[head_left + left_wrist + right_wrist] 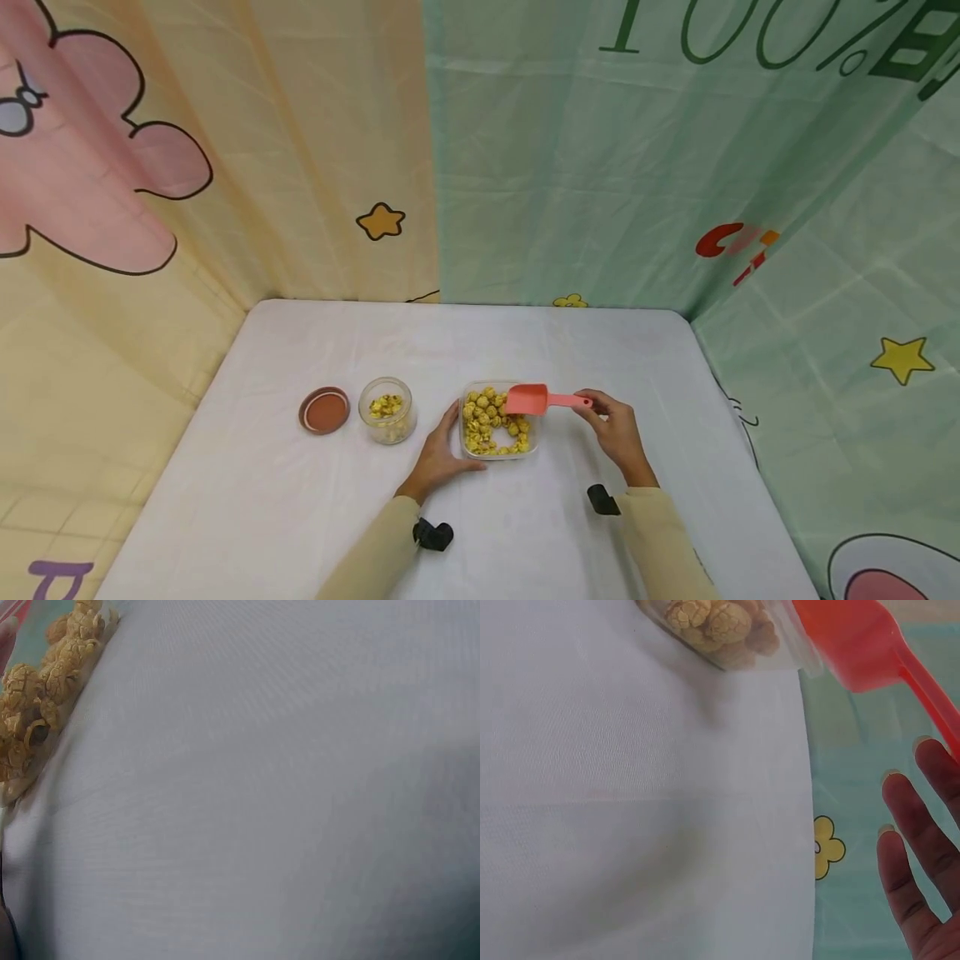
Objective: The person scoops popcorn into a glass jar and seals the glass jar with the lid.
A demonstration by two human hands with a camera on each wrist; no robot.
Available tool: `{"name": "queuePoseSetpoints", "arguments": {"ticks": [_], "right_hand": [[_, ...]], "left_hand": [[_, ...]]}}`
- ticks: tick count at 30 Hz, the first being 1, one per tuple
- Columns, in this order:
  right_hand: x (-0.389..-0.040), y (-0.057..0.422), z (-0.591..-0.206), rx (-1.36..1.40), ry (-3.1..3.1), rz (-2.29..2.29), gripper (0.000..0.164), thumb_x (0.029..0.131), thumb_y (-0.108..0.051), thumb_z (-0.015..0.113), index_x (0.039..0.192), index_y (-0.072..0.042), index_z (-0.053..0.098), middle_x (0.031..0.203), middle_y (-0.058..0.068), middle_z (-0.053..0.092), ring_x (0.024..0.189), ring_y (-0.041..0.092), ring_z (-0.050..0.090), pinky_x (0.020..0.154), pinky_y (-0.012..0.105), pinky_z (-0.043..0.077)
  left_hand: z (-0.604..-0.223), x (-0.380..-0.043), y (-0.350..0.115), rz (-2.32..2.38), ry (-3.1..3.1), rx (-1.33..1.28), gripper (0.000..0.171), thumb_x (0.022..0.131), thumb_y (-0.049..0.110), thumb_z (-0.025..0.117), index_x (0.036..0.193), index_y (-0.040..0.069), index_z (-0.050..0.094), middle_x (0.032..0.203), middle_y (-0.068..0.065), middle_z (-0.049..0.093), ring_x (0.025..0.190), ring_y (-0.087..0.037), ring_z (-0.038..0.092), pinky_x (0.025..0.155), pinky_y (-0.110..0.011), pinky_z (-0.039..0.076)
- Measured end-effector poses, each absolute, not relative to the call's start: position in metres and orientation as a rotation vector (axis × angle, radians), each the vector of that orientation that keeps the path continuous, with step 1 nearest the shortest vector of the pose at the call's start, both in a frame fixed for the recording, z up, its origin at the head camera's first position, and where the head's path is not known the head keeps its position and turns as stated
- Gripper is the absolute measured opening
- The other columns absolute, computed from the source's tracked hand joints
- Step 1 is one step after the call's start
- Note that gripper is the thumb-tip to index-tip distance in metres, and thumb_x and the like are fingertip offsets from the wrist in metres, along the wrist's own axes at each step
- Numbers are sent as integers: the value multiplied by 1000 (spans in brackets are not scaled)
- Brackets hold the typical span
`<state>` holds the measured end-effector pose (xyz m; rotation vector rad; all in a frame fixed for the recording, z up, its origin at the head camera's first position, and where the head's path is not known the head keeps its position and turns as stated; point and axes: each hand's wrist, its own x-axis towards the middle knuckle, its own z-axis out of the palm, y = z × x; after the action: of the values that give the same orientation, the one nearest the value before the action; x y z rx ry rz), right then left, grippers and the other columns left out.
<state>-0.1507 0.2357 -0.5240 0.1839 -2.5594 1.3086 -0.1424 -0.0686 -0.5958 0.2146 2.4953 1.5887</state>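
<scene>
My right hand [617, 432] pinches the handle end of a coral-red scoop [528, 399], whose blade is over the right back part of a clear square container [537, 442]. In the right wrist view, the other fingers [930, 840] spread away from the handle. Yellow popcorn [480, 408] lies in the container, with a bare patch near its middle. Against the container's left side rest the fairly straight fingers of my left hand [437, 461], the thumb extended along the front edge. The left wrist view catches only popcorn [56, 682] at its upper left corner.
Left of the container stands an open glass jar [400, 427] with some popcorn inside. A round brown lid [324, 411] lies farther left on the white-covered table [360, 333]. Printed curtains [525, 183] hang behind the table and along both sides.
</scene>
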Motion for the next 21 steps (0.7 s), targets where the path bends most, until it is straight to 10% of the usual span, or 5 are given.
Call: {"name": "queuePoseSetpoints", "arguments": {"ticks": [21], "right_hand": [[-165,226,-487,396,-2791,988,21,85,-14,71,102,-2,70,84,3,67,82,22,61,79,46,56]], "left_hand": [[-596,-151,-64,1557,2445,203,122,63,30,91,153,2,14,154,-25,25,141,-41,23,115,-54,22]]}}
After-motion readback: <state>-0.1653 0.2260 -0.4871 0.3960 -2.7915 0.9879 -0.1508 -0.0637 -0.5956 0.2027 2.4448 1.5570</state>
